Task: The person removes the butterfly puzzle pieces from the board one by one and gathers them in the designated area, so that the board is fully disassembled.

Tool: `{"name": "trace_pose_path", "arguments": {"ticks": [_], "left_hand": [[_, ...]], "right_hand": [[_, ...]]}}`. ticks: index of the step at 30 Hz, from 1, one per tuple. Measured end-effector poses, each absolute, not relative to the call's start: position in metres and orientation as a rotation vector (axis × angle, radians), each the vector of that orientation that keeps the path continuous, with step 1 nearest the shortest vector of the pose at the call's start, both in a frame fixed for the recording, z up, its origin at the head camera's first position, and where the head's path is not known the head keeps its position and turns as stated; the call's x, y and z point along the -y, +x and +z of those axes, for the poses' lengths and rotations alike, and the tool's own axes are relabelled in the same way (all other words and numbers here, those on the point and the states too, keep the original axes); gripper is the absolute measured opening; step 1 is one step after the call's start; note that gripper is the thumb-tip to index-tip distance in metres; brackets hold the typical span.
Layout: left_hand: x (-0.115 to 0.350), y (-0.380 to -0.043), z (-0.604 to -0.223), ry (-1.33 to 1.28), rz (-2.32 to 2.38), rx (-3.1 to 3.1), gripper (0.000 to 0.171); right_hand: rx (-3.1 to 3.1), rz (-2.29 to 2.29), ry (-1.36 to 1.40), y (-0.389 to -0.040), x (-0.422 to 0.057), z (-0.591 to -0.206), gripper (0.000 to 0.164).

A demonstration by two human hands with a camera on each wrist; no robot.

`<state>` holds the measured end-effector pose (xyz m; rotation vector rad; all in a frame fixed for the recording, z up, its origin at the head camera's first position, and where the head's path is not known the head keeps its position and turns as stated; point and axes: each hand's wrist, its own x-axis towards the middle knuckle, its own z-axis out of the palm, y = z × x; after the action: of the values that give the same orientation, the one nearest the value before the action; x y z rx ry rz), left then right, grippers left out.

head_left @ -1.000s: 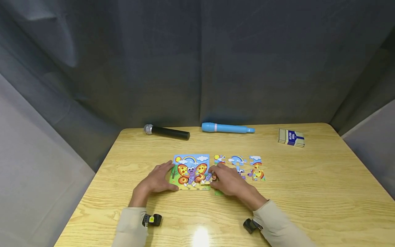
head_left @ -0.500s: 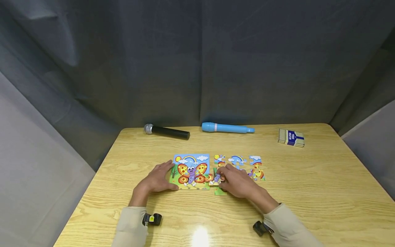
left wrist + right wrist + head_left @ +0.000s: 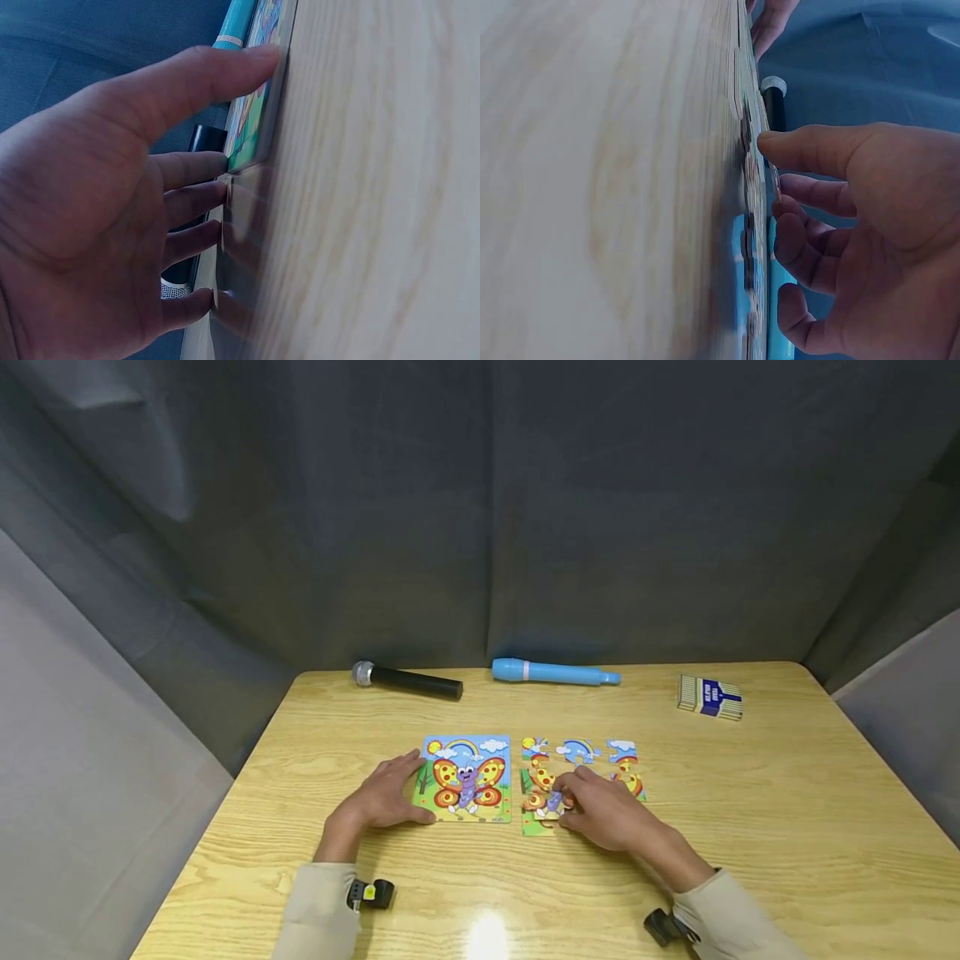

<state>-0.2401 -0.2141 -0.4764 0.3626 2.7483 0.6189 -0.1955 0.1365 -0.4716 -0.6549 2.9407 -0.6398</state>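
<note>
A butterfly puzzle board [image 3: 467, 781] lies flat on the wooden table. My left hand [image 3: 378, 795] rests at its left side, with the thumb [image 3: 240, 71] touching the front edge and the fingers spread along the tabletop. To the right of the board, my right hand [image 3: 603, 810] pinches a puzzle piece [image 3: 549, 806] between thumb and fingers, just above other pieces. That piece carries part of the butterfly's body and wing. Several loose pieces lie around it, among them a sun piece [image 3: 535, 747], a rainbow piece [image 3: 577, 751] and a cloud piece [image 3: 622, 749]. The right hand hides some of them.
Along the back of the table lie a black microphone [image 3: 412, 682] and a blue microphone-shaped stick [image 3: 555, 672]. A bundle of pale sticks with a blue label [image 3: 709, 697] lies at the back right. A dark curtain [image 3: 487, 527] hangs behind the table.
My right hand has carried the pinched puzzle piece rightward, from over the board's lower right corner to over the loose pieces. The left hand has stayed in place at the board.
</note>
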Motion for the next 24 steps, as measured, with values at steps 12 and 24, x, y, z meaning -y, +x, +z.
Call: {"name": "trace_pose_path", "arguments": {"ticks": [12,24], "left_hand": [[0.215,-0.241,-0.48,0.362,0.596,-2.757,0.096],[0.214,-0.24,-0.477,0.372,0.598,-2.751,0.096]], "right_hand": [[-2.926,-0.586,-0.634,-0.186,-0.156,-0.47,0.031],[-2.906,-0.471,-0.589,-0.177,-0.169,-0.467,0.033]]}}
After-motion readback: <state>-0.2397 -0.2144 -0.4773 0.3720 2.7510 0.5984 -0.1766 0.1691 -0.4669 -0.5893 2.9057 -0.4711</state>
